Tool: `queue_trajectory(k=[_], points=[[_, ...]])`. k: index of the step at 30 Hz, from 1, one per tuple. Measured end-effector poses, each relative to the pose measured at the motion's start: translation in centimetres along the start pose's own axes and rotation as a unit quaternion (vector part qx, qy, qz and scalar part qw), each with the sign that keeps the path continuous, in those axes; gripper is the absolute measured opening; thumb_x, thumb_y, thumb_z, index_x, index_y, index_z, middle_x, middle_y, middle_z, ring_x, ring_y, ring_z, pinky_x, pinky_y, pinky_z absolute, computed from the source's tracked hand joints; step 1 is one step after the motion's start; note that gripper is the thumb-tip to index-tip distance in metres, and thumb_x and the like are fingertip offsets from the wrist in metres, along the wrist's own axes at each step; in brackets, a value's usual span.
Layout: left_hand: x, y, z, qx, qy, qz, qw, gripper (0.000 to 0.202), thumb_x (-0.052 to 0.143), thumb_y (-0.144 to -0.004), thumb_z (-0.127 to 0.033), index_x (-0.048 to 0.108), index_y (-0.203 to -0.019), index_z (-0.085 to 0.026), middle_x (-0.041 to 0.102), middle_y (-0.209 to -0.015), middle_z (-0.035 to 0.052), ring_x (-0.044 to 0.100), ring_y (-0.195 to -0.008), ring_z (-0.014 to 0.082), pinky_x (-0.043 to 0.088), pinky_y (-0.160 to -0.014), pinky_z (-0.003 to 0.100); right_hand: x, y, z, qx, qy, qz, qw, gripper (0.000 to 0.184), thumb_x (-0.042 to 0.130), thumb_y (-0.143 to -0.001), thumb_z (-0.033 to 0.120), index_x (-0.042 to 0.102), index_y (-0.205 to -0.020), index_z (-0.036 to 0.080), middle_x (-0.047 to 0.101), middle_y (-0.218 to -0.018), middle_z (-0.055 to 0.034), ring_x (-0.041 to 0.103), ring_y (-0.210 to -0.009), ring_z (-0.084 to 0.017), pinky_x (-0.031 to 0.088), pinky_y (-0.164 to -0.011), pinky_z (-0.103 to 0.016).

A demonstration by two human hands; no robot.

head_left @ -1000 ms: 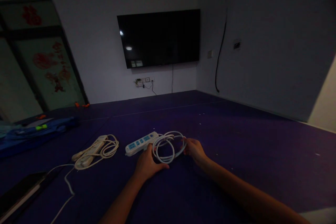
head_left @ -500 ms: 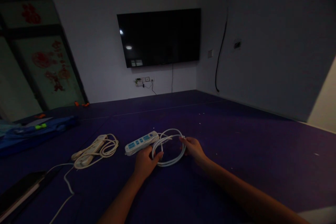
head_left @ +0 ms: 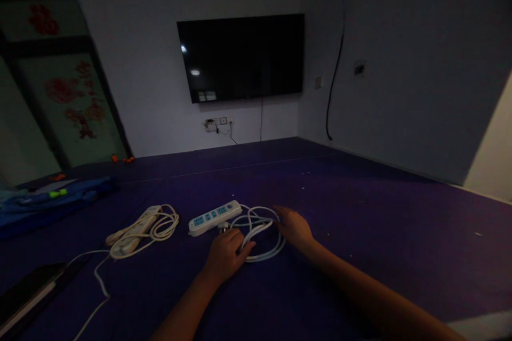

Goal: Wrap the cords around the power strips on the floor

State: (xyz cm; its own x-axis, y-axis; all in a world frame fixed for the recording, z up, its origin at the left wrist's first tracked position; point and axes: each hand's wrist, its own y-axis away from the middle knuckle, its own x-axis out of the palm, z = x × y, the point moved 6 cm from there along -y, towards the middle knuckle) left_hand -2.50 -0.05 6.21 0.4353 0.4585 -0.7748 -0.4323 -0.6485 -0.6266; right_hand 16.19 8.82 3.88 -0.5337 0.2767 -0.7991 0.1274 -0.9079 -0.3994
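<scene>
A white power strip point(head_left: 215, 217) with blue sockets lies on the dark purple floor mat point(head_left: 360, 224). Its white cable point(head_left: 262, 234) lies in loose loops just right of it. My left hand point(head_left: 226, 253) rests on the near left part of the loops, fingers curled on the cable near the plug. My right hand point(head_left: 293, 228) lies at the right side of the loops, fingers stretched toward the cable and touching it. The room is dim and finer detail of the fingers is hard to see.
A second, cream power strip with coiled cord point(head_left: 140, 228) lies to the left, a cable trailing toward me. A dark flat object point(head_left: 28, 293) sits at the lower left, blue fabric point(head_left: 52, 202) farther left. A wall television point(head_left: 242, 57) hangs ahead.
The raised cable loop has been laid down flat and looser on the mat. My left hand shifted slightly toward me onto the loops, and my right hand let go and flattened.
</scene>
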Motion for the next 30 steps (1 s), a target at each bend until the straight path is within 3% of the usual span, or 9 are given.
queue_trajectory(k=[7,17,25,30], points=[[-0.3,0.0,-0.8,0.025,0.025,-0.008,0.999,0.031,0.044,-0.089,-0.036,0.056,-0.066,-0.019,0.059,-0.066,0.0052,0.055,-0.065,0.0165,0.040,-0.063,0.028,0.2,0.0,0.3,-0.027,0.046,0.020,0.998,0.041,0.055,-0.079,0.019,0.059,-0.119,0.017,0.061,-0.119,-0.0124,0.057,-0.107,-0.025,0.041,-0.091,-0.033],[-0.1,0.1,-1.4,0.036,-0.003,0.020,0.999,0.033,0.043,-0.089,-0.040,0.056,-0.066,-0.020,0.060,-0.066,0.0047,0.056,-0.064,0.0156,0.041,-0.062,0.026,0.3,-0.4,0.0,-0.020,0.041,0.027,0.999,0.043,0.057,-0.077,0.020,0.059,-0.120,0.019,0.065,-0.111,-0.0098,0.059,-0.102,-0.024,0.043,-0.087,-0.031],[-0.9,0.3,-2.6,0.112,0.000,-0.074,0.991,0.035,0.043,-0.090,-0.037,0.050,-0.062,-0.018,0.054,-0.059,0.0006,0.050,-0.056,0.0119,0.037,-0.054,0.024,0.0,-0.4,-0.1,0.003,0.027,0.018,0.999,0.049,0.060,-0.074,0.020,0.056,-0.123,0.016,0.063,-0.115,-0.0100,0.059,-0.103,-0.024,0.042,-0.088,-0.031],[-1.1,0.3,-3.2,0.136,0.000,-0.077,0.988,0.036,0.044,-0.090,-0.037,0.049,-0.061,-0.017,0.051,-0.058,-0.0003,0.046,-0.053,0.0101,0.035,-0.052,0.023,-0.3,-0.3,0.2,0.002,0.005,0.011,1.000,0.047,0.052,-0.075,0.013,0.057,-0.122,0.015,0.064,-0.111,-0.0098,0.060,-0.100,-0.021,0.043,-0.086,-0.029]])
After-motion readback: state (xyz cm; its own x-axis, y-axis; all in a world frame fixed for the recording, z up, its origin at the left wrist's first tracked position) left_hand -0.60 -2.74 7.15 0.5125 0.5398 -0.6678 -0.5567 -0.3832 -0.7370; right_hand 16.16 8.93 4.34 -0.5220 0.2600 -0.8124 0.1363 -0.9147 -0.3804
